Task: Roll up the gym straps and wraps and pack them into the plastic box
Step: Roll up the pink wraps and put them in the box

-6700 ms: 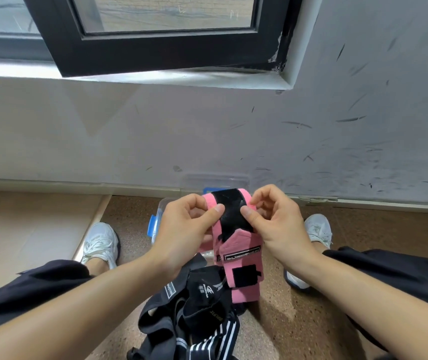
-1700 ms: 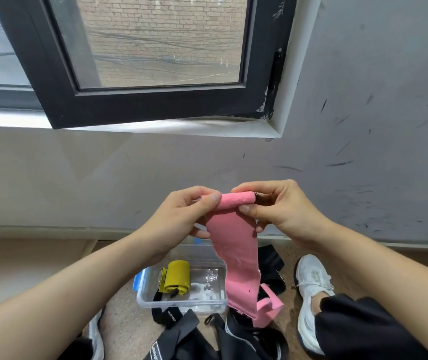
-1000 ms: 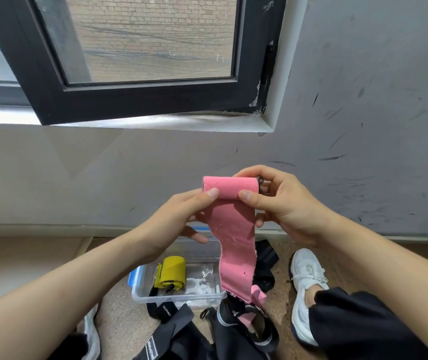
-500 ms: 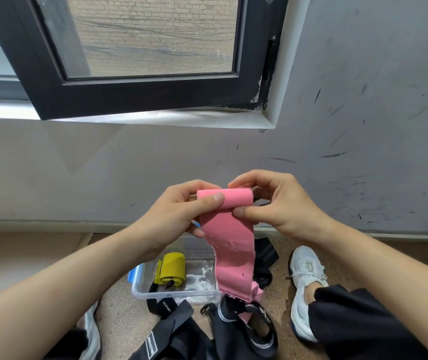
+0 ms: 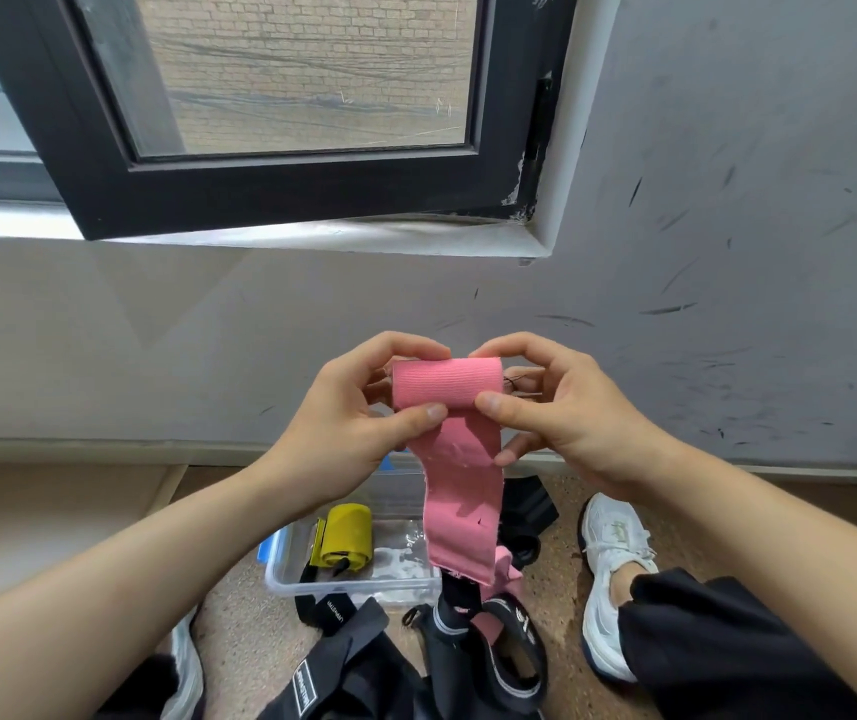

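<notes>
Both hands are clamped on the pink wrap (image 5: 447, 388): the left hand (image 5: 348, 426) pinches the left end of the rolled part between thumb and curled fingers, the right hand (image 5: 571, 418) does the same at the right end, and the two thumbs nearly meet on the roll's near face. The roll is held up in the air, well above the floor (image 5: 244, 621). Its long axis runs left to right between the hands, so neither is nearer. The unrolled tail hangs straight down from the roll, and its lower end falls among the black straps (image 5: 343, 662). That hanging tail is what the next turns must take up, I judge, with both ends kept level so the roll does not skew. A fair stretch looks left to wind.

The plastic box (image 5: 353, 584) sits on the floor almost straight below the hands, toward the floor's far edge by the wall. It holds a yellow roll (image 5: 345, 535) at its left end, with room beside it. A white shoe (image 5: 616, 563) rests to the box's right. The floor is speckled brown, the wall grey and scuffed, and a black-framed window stands open above
</notes>
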{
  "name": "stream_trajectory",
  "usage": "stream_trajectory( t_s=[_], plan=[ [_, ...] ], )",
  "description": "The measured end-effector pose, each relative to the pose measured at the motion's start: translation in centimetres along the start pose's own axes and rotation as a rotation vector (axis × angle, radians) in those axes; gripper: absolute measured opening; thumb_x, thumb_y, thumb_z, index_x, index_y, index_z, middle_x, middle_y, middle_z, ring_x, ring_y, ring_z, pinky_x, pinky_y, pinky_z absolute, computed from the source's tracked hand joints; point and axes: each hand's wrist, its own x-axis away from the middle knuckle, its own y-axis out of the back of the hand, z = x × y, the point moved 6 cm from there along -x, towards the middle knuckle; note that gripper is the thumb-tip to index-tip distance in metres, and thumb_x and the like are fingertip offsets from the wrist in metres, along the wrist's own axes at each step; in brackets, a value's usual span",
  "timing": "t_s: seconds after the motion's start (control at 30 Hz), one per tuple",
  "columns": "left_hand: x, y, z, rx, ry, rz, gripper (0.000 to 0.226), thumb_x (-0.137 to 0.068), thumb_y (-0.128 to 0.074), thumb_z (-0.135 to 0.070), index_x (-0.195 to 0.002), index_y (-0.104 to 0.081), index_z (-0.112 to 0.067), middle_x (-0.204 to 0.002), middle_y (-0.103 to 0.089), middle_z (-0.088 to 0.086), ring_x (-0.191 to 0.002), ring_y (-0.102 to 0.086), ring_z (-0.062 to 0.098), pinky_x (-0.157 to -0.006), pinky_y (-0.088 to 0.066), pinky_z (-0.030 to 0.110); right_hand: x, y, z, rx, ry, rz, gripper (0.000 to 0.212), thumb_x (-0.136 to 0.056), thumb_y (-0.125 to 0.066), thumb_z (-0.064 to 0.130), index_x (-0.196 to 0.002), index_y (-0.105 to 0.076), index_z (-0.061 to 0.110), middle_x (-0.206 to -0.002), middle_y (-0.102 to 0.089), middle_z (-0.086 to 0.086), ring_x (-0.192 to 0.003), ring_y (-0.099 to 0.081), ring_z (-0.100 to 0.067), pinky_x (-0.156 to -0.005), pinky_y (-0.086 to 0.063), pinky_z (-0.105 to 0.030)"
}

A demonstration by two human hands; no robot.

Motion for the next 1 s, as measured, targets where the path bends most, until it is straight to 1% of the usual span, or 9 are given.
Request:
stream_trajectory(
  t_s=[0.07,0.2,0.3,0.43,0.6,0.67,0.8,0.87,1.0],
  plan=[
    [-0.1,0.2,0.4,-0.006,0.029,0.024,0.040,-0.082,-0.083,-0.013,-0.118,-0.067,-0.021,-0.099,-0.070,-0.002,-0.087,-0.065,0.010,-0.068,-0.054,0.022,0.2,0.0,0.0,-0.023,0.010,0.001,0.035,-0.079,-0.078,0.011,-0.112,-0.067,0.018,-0.108,-0.063,-0.032,-0.086,-0.073,-0.032,-0.063,-0.063,-0.037],
    [0.1,-0.3,1.5,0.051,0.222,0.137,0.036,-0.086,-0.068,-0.037,-0.117,-0.067,-0.020,-0.101,-0.073,-0.007,-0.097,-0.070,0.007,-0.079,-0.059,0.027,0.5,0.4,0.0,-0.025,0.062,-0.027,0.033,-0.084,-0.073,-0.007,-0.107,-0.068,0.016,-0.108,-0.059,-0.034,-0.086,-0.070,-0.031,-0.068,-0.062,-0.036],
    [0.2,-0.8,1.7,0.100,0.286,0.175,0.036,-0.093,-0.069,-0.045,-0.115,-0.068,-0.016,-0.099,-0.075,-0.006,-0.098,-0.071,0.011,-0.087,-0.061,0.034,0.7,0.9,-0.2,-0.018,0.088,-0.052,0.035,-0.083,-0.073,-0.012,-0.103,-0.070,0.018,-0.099,-0.063,-0.020,-0.086,-0.068,-0.029,-0.069,-0.062,-0.036],
    [0.0,-1.6,1.5,0.113,0.305,0.170,0.038,-0.088,-0.064,-0.041,-0.112,-0.069,-0.013,-0.090,-0.072,-0.002,-0.084,-0.067,0.013,-0.074,-0.057,0.031,0.9,1.0,-0.5,0.011,0.137,-0.076,0.039,-0.081,-0.074,-0.014,-0.100,-0.072,0.020,-0.093,-0.068,-0.009,-0.082,-0.065,-0.026,-0.069,-0.060,-0.038],
    [-0.1,-1.2,1.1,0.189,0.287,0.148,0.036,-0.082,-0.079,-0.026,-0.111,-0.068,-0.007,-0.084,-0.069,0.000,-0.071,-0.063,0.012,-0.058,-0.054,0.024,1.1,0.7,-0.2,-0.027,0.106,-0.080,0.041,-0.078,-0.074,-0.017,-0.103,-0.071,0.015,-0.099,-0.071,-0.005,-0.080,-0.067,-0.020,-0.060,-0.058,-0.027],
    [0.0,-1.0,0.9,0.219,0.281,0.149,0.037,-0.079,-0.083,-0.021,-0.108,-0.066,-0.006,-0.080,-0.070,-0.003,-0.069,-0.063,0.010,-0.057,-0.054,0.023,1.1,0.7,-0.4,-0.064,0.047,-0.062,0.041,-0.077,-0.076,-0.012,-0.108,-0.071,0.015,-0.103,-0.071,-0.006,-0.081,-0.068,-0.022,-0.058,-0.058,-0.027],
    [0.3,-0.6,0.8,0.205,0.253,0.127,0.035,-0.073,-0.082,-0.016,-0.104,-0.066,-0.010,-0.085,-0.071,-0.002,-0.069,-0.062,0.012,-0.056,-0.050,0.023,1.2,0.5,-0.7,-0.135,-0.064,-0.004,0.028,-0.086,-0.077,0.022,-0.114,-0.073,0.018,-0.105,-0.068,-0.013,-0.085,-0.070,-0.023,-0.056,-0.060,-0.034],
    [0.4,-0.5,0.7,0.198,0.232,0.115,0.035,-0.072,-0.082,-0.015,-0.104,-0.067,-0.013,-0.091,-0.070,0.000,-0.070,-0.061,0.014,-0.056,-0.048,0.024,1.2,0.5,-0.7,-0.106,-0.094,-0.011,0.032,-0.086,-0.078,0.035,-0.113,-0.073,0.019,-0.103,-0.069,-0.012,-0.084,-0.071,-0.024,-0.057,-0.061,-0.036],
    [0.6,-0.8,0.6,0.159,0.160,0.116,0.040,-0.076,-0.084,-0.010,-0.111,-0.067,-0.017,-0.103,-0.069,0.011,-0.078,-0.062,0.017,-0.060,-0.051,0.024,1.4,0.3,-0.6,-0.073,-0.090,0.008,0.035,-0.081,-0.075,0.026,-0.114,-0.071,0.016,-0.100,-0.073,-0.013,-0.088,-0.073,-0.027,-0.064,-0.063,-0.038]
  ],
)
